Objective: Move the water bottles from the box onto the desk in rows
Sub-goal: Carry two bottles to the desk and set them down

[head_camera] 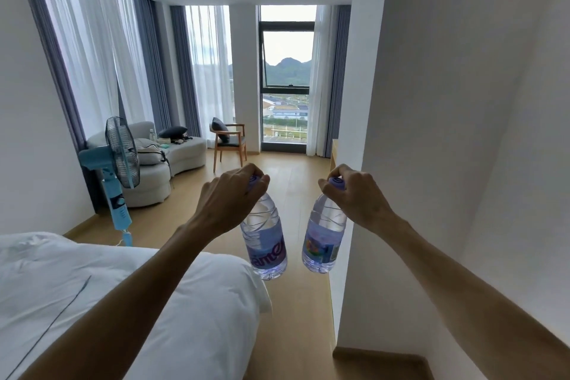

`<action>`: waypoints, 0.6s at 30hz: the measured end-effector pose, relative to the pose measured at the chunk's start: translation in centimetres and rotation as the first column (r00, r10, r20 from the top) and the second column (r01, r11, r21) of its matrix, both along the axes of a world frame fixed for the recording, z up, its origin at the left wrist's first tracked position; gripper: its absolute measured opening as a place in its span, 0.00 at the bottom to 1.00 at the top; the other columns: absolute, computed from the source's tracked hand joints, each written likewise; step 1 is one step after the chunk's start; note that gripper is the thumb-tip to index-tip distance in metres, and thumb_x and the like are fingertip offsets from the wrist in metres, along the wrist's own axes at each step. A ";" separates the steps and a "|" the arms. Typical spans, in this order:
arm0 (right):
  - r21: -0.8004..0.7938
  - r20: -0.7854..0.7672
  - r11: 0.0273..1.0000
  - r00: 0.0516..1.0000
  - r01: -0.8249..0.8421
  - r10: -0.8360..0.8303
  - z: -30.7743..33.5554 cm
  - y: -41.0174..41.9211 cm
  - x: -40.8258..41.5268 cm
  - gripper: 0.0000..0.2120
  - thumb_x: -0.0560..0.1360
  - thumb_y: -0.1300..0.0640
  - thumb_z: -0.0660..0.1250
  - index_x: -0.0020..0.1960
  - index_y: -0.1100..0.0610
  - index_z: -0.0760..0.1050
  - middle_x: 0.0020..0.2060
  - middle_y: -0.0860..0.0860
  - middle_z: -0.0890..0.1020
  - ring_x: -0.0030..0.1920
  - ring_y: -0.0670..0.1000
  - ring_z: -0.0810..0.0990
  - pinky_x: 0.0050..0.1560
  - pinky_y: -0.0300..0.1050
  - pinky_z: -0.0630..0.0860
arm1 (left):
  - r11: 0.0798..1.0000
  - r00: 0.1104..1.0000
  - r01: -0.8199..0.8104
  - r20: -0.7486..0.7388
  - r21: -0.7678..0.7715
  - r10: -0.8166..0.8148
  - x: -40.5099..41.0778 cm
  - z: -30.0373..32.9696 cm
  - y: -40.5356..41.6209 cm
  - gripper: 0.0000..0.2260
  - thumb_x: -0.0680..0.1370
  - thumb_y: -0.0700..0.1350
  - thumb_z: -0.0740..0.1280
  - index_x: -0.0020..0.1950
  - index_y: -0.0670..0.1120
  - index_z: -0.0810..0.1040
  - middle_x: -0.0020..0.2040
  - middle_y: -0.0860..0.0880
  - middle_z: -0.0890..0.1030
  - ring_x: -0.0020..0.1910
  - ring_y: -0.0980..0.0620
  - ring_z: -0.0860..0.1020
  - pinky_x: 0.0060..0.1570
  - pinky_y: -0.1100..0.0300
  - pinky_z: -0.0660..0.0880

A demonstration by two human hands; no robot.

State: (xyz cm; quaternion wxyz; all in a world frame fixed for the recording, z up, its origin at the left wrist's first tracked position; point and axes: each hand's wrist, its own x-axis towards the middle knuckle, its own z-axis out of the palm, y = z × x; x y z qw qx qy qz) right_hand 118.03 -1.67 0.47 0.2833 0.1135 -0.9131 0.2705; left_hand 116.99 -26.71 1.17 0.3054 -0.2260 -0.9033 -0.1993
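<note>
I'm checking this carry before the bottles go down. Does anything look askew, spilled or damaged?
Nothing spilled or damaged. The left hand and right hand each grip a capped bottle by the top; the left bottle and right bottle hang slightly tilted, bases leaning toward each other.

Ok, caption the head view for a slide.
Left hand and right hand each carry a water bottle by its cap.

Only legible text: partial white lettering "ame" on the purple label [267,248] of the left water bottle [263,236], lower centre of frame; the word is cut off at both ends by the bottle's curve. The right water bottle [324,234] label shows a coloured graphic and small print, too blurred to read.
</note>
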 end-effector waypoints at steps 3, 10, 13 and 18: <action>-0.012 0.000 1.000 1.000 0.002 -0.002 -0.4 0.6 -5.7 0.13 0.79 0.49 0.65 0.52 0.59 0.75 0.41 0.48 0.78 0.40 0.49 0.79 0.38 0.31 0.72 | 1.000 1.000 0.001 0.009 0.011 -0.001 -5.1 -0.2 0.5 0.15 0.81 0.56 0.57 0.54 0.47 0.76 0.45 0.50 0.82 0.37 0.53 0.78 0.32 0.66 0.67; -0.043 -0.026 0.998 0.999 -0.034 0.033 -0.9 2.2 -19.7 0.12 0.78 0.48 0.66 0.51 0.58 0.75 0.42 0.52 0.80 0.41 0.51 0.80 0.41 0.41 0.78 | 0.999 0.999 -0.037 0.020 -0.017 0.038 -17.6 -0.7 2.4 0.14 0.82 0.55 0.57 0.55 0.46 0.76 0.43 0.52 0.78 0.37 0.53 0.77 0.30 0.65 0.64; -0.037 -0.047 0.998 0.997 -0.059 0.057 -0.7 3.0 -25.9 0.13 0.77 0.48 0.67 0.51 0.59 0.76 0.44 0.55 0.82 0.42 0.53 0.81 0.44 0.46 0.81 | 0.998 0.997 -0.057 0.044 -0.005 0.057 -23.3 -0.8 3.2 0.16 0.81 0.58 0.56 0.54 0.47 0.75 0.42 0.53 0.77 0.35 0.56 0.75 0.31 0.65 0.65; -0.029 -0.044 0.996 0.995 -0.086 0.084 -0.4 4.0 -35.8 0.13 0.78 0.49 0.67 0.53 0.60 0.76 0.46 0.55 0.82 0.43 0.53 0.81 0.46 0.43 0.80 | 0.997 0.995 -0.078 0.056 0.018 0.077 -32.7 -0.2 4.5 0.18 0.80 0.59 0.53 0.54 0.48 0.74 0.44 0.51 0.80 0.36 0.55 0.77 0.31 0.65 0.68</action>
